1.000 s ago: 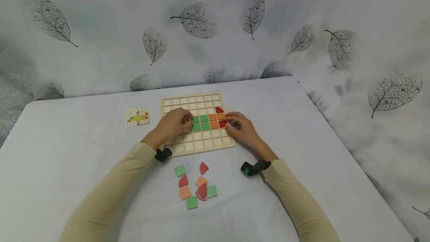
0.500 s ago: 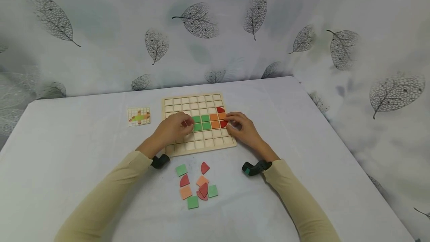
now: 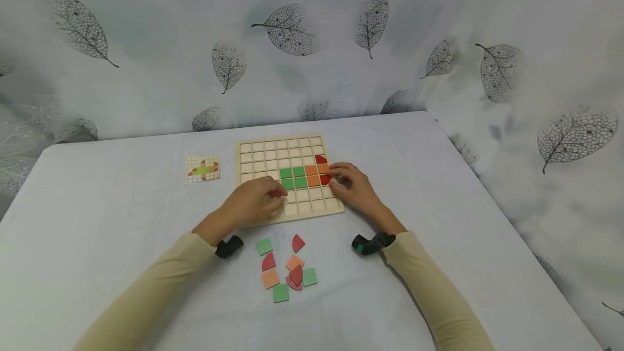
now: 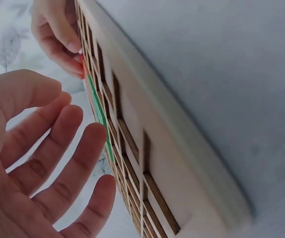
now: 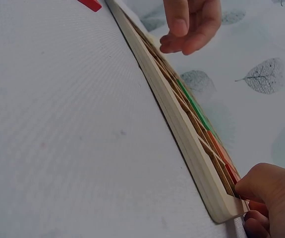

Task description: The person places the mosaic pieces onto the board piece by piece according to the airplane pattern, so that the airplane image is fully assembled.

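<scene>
A wooden grid board (image 3: 317, 214) lies on the table, with green square tiles (image 3: 299, 171), orange square tiles (image 3: 311, 170) and two red quarter-circle tiles (image 3: 320, 159) set in its right half. My left hand (image 3: 251, 199) hovers over the board's lower left part; in the left wrist view its fingers (image 4: 90, 144) are loosely bent around nothing. At the right edge, my right hand (image 3: 356, 188) grips the board beside the orange and lower red tiles. The right wrist view shows its thumb (image 5: 261, 183) on the red tile and the other fingers curled at the board's side.
Loose green, orange and red tiles lie in front of the board, among them a green square (image 3: 280, 293) and a red quarter-circle (image 3: 298, 243). A small pattern card (image 3: 203, 169) sits left of the board. Leaf-printed cloth (image 3: 287, 31) hangs behind the table.
My left hand has moved down toward the near edge of the board, away from the green tiles, uncovering more grid cells. The right hand stays at the right edge.
</scene>
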`<state>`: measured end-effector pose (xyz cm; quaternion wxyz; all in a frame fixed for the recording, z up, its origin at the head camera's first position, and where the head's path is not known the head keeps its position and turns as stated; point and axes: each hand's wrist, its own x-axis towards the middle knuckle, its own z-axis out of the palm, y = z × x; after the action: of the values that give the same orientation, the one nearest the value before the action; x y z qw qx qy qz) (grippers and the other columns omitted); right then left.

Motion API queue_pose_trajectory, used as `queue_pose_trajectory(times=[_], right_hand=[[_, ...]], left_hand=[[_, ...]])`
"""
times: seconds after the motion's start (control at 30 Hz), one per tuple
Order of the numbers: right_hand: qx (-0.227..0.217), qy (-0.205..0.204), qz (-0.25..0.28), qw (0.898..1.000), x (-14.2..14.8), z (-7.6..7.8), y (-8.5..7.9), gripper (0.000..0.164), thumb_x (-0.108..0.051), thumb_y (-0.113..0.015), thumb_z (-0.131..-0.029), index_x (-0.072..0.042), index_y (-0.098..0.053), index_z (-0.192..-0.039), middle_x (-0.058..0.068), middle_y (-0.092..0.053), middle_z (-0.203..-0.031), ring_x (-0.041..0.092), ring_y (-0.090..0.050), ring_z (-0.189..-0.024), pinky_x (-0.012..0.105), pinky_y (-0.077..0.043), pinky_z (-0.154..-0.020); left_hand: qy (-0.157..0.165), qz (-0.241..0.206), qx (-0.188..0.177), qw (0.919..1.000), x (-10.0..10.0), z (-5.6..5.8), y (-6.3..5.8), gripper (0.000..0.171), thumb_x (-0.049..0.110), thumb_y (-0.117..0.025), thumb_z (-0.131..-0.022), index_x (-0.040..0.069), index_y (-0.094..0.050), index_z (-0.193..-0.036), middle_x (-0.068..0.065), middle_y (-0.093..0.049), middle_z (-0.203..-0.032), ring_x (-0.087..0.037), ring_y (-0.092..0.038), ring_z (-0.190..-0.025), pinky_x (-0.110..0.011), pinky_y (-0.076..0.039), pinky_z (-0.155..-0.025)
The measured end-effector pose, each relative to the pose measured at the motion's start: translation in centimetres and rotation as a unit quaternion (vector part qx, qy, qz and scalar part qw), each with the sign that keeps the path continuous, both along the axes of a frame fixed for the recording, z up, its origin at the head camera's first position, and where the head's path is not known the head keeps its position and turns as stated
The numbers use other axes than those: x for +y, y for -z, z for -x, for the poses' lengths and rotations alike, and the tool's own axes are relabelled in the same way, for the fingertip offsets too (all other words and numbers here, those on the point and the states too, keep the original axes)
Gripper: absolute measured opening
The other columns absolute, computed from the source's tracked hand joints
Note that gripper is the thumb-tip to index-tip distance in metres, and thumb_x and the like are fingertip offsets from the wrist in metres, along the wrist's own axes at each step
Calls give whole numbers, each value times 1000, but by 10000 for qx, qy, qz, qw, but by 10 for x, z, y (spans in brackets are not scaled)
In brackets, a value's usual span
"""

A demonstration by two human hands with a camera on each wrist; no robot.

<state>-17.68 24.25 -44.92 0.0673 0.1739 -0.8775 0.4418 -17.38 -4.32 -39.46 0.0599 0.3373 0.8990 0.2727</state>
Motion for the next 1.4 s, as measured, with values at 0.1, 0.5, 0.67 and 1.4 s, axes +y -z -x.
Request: queue_pose_trajectory(times=[0.1,0.5,0.67,1.4], right_hand=[[-21,18,26,10000,0,0,-1,29,-5,-67,-90,0,-67,-118,14,-58,-129,25,-58,-99,36,-48,-87],[30,9,25,10000,-1,-1,-2,28,-5,-68,-89,0,-67,-117,14,-58,-128,25,-58,-97,35,-48,-86],[7,15,22,10000,-1,-1,-2,29,-5,-67,-89,1,-67,-118,14,-58,-128,26,-58,-98,35,-48,-86],[36,36,24,10000,0,1,1,28,-5,-67,-89,0,-68,-116,14,-59,-128,24,-57,-96,35,-47,-86]], left_hand=[[264,-39,375,9989,0,-4,3,12,16,-66,-90,9,-72,-98,0,-67,-93,-14,-63,-85,-34,-52,-78],[1604,-166,252,9866,-4,-13,11,10,15,-67,-90,12,-72,-99,7,-68,-94,-8,-61,-87,-29,-50,-82],[1819,-154,475,9820,-7,-15,14,10,15,-68,-90,13,-72,-99,6,-68,-94,-10,-61,-91,-32,-48,-88],[3040,-277,-673,9499,-4,-32,12,20,26,-78,-83,18,-71,-100,10,-66,-97,-2,-59,-92,-20,-47,-86]])
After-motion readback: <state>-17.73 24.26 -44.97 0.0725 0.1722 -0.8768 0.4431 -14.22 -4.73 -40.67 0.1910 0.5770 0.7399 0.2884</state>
